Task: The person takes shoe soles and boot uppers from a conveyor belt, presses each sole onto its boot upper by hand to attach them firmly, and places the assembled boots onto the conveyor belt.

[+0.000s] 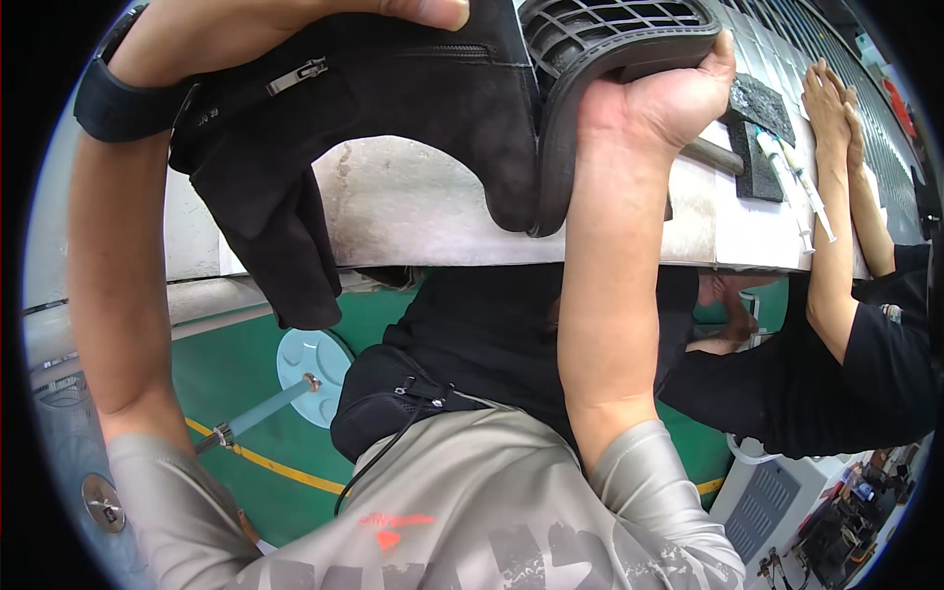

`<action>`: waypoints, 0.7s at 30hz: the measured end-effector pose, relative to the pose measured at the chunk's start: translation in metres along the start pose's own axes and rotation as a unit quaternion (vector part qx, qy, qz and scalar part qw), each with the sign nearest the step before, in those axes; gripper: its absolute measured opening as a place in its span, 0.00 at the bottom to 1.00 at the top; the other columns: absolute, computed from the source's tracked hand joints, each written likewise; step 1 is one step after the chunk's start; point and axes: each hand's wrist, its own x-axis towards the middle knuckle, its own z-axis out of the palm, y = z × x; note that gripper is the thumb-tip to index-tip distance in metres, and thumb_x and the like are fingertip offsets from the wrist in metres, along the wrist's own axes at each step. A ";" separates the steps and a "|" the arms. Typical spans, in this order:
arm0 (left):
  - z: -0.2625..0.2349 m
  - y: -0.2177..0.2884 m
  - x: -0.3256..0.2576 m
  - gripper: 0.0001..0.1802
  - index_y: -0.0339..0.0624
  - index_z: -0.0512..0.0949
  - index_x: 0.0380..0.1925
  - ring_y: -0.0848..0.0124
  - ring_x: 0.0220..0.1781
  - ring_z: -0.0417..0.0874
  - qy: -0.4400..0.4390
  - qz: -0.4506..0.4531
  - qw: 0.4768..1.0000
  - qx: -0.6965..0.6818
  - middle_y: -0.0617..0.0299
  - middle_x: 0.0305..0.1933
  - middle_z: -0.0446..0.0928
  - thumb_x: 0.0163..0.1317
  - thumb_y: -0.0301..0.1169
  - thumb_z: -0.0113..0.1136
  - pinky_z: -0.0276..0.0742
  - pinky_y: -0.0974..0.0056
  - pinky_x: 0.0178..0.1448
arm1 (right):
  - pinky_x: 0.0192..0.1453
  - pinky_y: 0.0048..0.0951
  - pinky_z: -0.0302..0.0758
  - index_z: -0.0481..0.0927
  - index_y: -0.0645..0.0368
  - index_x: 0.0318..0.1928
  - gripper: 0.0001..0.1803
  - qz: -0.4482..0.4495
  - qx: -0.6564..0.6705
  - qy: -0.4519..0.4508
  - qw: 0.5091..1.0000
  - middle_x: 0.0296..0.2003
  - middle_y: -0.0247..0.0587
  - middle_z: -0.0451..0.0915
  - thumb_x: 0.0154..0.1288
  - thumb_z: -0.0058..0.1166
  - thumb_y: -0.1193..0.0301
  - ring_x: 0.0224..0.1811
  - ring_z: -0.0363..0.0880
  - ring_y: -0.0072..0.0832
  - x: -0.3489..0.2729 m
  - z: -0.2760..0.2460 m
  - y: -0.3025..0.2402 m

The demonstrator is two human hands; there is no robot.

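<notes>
I held a black boot (393, 98) up over the workbench (413, 211). My right hand (659, 98) gripped its sole; my left hand (393, 10), mostly out of view, seemingly clasped the shaft.

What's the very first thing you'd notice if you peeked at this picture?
A big black suede boot held up close at the top, its zipper showing. The right hand grips the ridged sole, and the left hand holds the upper from above. On the right, another person's hands rest on the grey workbench beside white syringes.
</notes>
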 end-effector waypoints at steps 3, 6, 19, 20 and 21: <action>-0.008 0.029 -0.005 0.41 0.29 0.80 0.57 0.66 0.48 0.88 -0.016 -0.029 0.999 -0.011 0.50 0.47 0.88 0.51 0.44 0.89 0.85 0.63 0.55 | 0.51 0.49 0.87 0.84 0.61 0.45 0.30 0.018 0.028 -0.018 0.999 0.40 0.52 0.88 0.81 0.33 0.52 0.43 0.88 0.46 -0.002 0.006 0.005; -0.008 -0.007 -0.002 0.40 0.28 0.80 0.57 0.66 0.47 0.88 -0.017 -0.002 1.000 0.026 0.50 0.47 0.88 0.53 0.45 0.88 0.85 0.63 0.54 | 0.50 0.48 0.87 0.84 0.61 0.45 0.30 0.042 0.028 -0.039 0.998 0.40 0.51 0.88 0.82 0.34 0.51 0.42 0.88 0.45 0.001 0.008 0.007; 0.002 0.029 -0.015 0.33 0.27 0.83 0.50 0.63 0.43 0.88 0.032 0.080 0.994 0.070 0.49 0.43 0.89 0.57 0.44 0.84 0.84 0.61 0.51 | 0.42 0.36 0.83 0.85 0.69 0.48 0.28 0.000 -0.696 -0.154 0.702 0.30 0.45 0.88 0.71 0.69 0.50 0.33 0.87 0.33 -0.083 0.010 -0.028; 0.014 0.026 -0.009 0.33 0.27 0.83 0.50 0.63 0.43 0.88 0.035 0.099 0.993 0.049 0.49 0.43 0.89 0.57 0.44 0.84 0.84 0.61 0.51 | 0.34 0.33 0.82 0.86 0.69 0.41 0.26 -0.058 -0.692 -0.112 0.711 0.24 0.43 0.86 0.67 0.75 0.54 0.25 0.86 0.31 -0.093 0.000 -0.025; 0.009 0.028 -0.013 0.33 0.26 0.83 0.51 0.63 0.44 0.88 0.040 0.071 0.995 0.063 0.48 0.43 0.89 0.57 0.44 0.84 0.84 0.61 0.51 | 0.27 0.30 0.76 0.85 0.69 0.38 0.24 -0.111 -0.666 -0.101 0.731 0.21 0.42 0.82 0.70 0.73 0.55 0.21 0.79 0.27 -0.097 0.002 -0.013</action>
